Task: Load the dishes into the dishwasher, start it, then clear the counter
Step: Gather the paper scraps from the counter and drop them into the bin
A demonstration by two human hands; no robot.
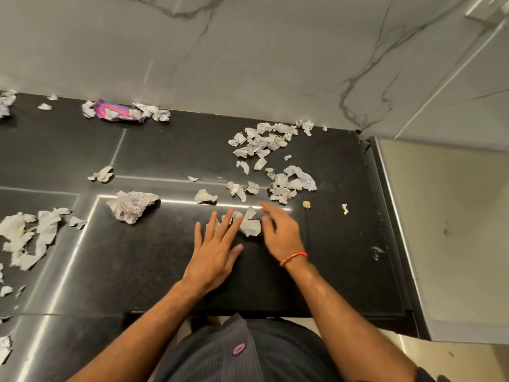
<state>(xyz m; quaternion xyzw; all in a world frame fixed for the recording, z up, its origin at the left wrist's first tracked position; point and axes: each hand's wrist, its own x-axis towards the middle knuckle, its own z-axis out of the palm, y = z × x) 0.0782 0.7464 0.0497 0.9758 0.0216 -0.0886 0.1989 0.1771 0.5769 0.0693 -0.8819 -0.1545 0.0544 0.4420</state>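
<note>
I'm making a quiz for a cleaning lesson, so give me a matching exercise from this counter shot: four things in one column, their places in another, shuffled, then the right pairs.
Things:
1. purple wrapper
2. red wristband
3. left hand
4. small tan crumb

Places:
A. flat on the black counter, fingers on paper scraps
B. far edge of the counter, by the wall
C. on the right wrist
D. alone, right of the scrap piles

Pairs: 1-B, 2-C, 3-A, 4-D

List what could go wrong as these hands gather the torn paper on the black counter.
1. The left hand lies flat and the right hand is open, so the small scraps between them may slip out sideways.
2. A sweep could push the crumbs off the counter edge.
3. The purple wrapper at the back wall is easily missed.
</note>
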